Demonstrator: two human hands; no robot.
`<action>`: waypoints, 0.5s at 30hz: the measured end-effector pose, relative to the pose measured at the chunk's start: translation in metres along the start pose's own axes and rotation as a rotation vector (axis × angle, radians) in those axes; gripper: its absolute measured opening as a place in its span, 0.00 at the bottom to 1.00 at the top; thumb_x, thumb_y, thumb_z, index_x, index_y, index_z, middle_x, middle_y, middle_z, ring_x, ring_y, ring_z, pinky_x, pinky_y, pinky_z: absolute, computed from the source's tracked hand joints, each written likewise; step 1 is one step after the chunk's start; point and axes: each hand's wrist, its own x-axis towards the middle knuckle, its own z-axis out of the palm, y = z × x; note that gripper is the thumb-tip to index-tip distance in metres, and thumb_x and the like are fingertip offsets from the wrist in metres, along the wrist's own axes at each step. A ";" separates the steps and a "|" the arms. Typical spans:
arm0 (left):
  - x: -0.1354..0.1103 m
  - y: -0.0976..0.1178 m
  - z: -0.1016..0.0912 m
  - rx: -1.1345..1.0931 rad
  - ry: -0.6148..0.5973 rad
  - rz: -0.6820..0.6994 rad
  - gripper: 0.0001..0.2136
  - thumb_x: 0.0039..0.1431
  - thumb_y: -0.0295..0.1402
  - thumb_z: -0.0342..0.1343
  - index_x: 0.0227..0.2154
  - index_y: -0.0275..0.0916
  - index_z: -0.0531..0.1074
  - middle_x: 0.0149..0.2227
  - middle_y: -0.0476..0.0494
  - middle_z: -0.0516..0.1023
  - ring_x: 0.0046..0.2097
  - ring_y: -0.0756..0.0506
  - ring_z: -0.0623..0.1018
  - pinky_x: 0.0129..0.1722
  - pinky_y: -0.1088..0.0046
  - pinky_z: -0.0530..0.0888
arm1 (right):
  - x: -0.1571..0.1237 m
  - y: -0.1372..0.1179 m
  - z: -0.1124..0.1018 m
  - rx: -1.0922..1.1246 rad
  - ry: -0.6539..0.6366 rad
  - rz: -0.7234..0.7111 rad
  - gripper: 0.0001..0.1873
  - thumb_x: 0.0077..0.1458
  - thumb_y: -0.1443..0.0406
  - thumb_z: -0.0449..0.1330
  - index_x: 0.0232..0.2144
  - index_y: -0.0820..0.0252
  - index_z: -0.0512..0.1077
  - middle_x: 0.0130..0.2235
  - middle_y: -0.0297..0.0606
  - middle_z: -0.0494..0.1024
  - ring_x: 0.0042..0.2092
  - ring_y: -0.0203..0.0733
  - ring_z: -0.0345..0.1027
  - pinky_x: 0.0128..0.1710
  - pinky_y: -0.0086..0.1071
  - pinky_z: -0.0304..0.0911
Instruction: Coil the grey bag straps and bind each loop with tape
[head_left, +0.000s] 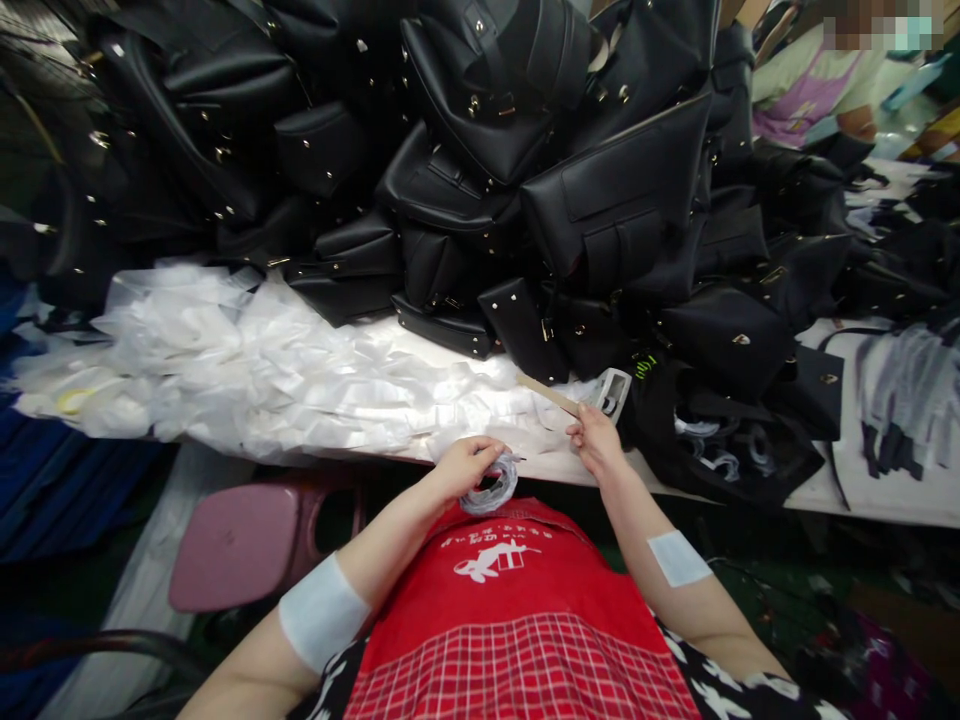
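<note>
My left hand [466, 468] is closed on a coil of strap wrapped in clear plastic [491, 492], held just in front of the table edge and above the red apron [517, 570]. My right hand [596, 440] pinches one end of a flat tan strip [551, 393], which points away to the left over the table; its material is unclear. Right behind that hand is a pale grey, frame-like object [615, 392], perhaps a tape dispenser. An open black bag [660, 440] with several similar plastic-wrapped coils inside lies to the right of my right hand.
Black handbags [615, 200] are piled high along the back. Crumpled white wrapping [247, 350] covers the table's left side. Plastic-wrapped straps [907, 400] lie at the far right. A purple stool [232, 545] stands lower left. Another person [814, 90] is at the upper right.
</note>
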 end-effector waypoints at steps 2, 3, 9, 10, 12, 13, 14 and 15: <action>0.000 -0.001 0.001 -0.010 0.017 -0.004 0.17 0.51 0.44 0.58 0.33 0.33 0.77 0.22 0.49 0.74 0.20 0.54 0.67 0.17 0.80 0.55 | -0.007 -0.005 0.005 0.034 0.007 -0.004 0.11 0.55 0.61 0.60 0.31 0.58 0.62 0.27 0.28 0.74 0.19 0.28 0.68 0.11 0.16 0.56; 0.000 -0.001 0.002 -0.014 0.020 -0.003 0.17 0.51 0.45 0.59 0.33 0.34 0.77 0.22 0.49 0.74 0.20 0.54 0.68 0.17 0.80 0.55 | -0.011 -0.009 0.008 0.051 0.003 -0.002 0.11 0.54 0.61 0.61 0.31 0.58 0.62 0.27 0.29 0.75 0.20 0.28 0.69 0.13 0.17 0.59; -0.005 0.006 0.001 -0.128 0.011 0.088 0.24 0.47 0.53 0.59 0.33 0.33 0.76 0.19 0.51 0.71 0.20 0.54 0.65 0.19 0.79 0.60 | -0.056 -0.021 0.025 0.106 -0.246 0.097 0.14 0.49 0.60 0.66 0.33 0.60 0.66 0.28 0.32 0.76 0.22 0.30 0.70 0.16 0.18 0.62; -0.006 0.008 0.000 -0.145 0.017 0.116 0.25 0.47 0.54 0.59 0.33 0.33 0.76 0.19 0.51 0.70 0.21 0.53 0.66 0.21 0.78 0.63 | -0.063 -0.020 0.026 0.077 -0.296 0.106 0.15 0.48 0.59 0.66 0.33 0.60 0.66 0.27 0.32 0.76 0.22 0.30 0.70 0.15 0.18 0.61; -0.011 0.010 -0.005 -0.115 0.073 0.166 0.26 0.50 0.55 0.56 0.32 0.33 0.77 0.18 0.50 0.70 0.22 0.51 0.67 0.23 0.75 0.65 | -0.076 -0.018 0.028 -0.025 -0.366 0.096 0.17 0.48 0.56 0.65 0.32 0.60 0.65 0.25 0.31 0.75 0.21 0.31 0.70 0.16 0.19 0.61; -0.014 0.012 -0.008 -0.056 0.119 0.196 0.25 0.53 0.55 0.53 0.31 0.33 0.77 0.18 0.50 0.70 0.22 0.50 0.68 0.23 0.74 0.66 | -0.080 -0.017 0.028 -0.102 -0.388 0.072 0.17 0.49 0.54 0.64 0.31 0.59 0.65 0.25 0.31 0.74 0.21 0.32 0.70 0.16 0.21 0.61; -0.017 0.013 -0.011 0.038 0.164 0.242 0.24 0.56 0.53 0.51 0.29 0.33 0.77 0.19 0.48 0.71 0.23 0.49 0.70 0.25 0.73 0.66 | -0.084 -0.017 0.028 -0.198 -0.403 0.022 0.17 0.50 0.53 0.63 0.30 0.59 0.65 0.25 0.32 0.74 0.22 0.34 0.70 0.17 0.22 0.62; -0.021 0.014 -0.014 0.162 0.207 0.305 0.23 0.59 0.51 0.49 0.29 0.34 0.77 0.20 0.47 0.73 0.25 0.47 0.72 0.27 0.72 0.67 | -0.086 -0.018 0.029 -0.308 -0.407 -0.067 0.16 0.50 0.53 0.62 0.29 0.59 0.66 0.26 0.34 0.75 0.25 0.36 0.71 0.20 0.25 0.64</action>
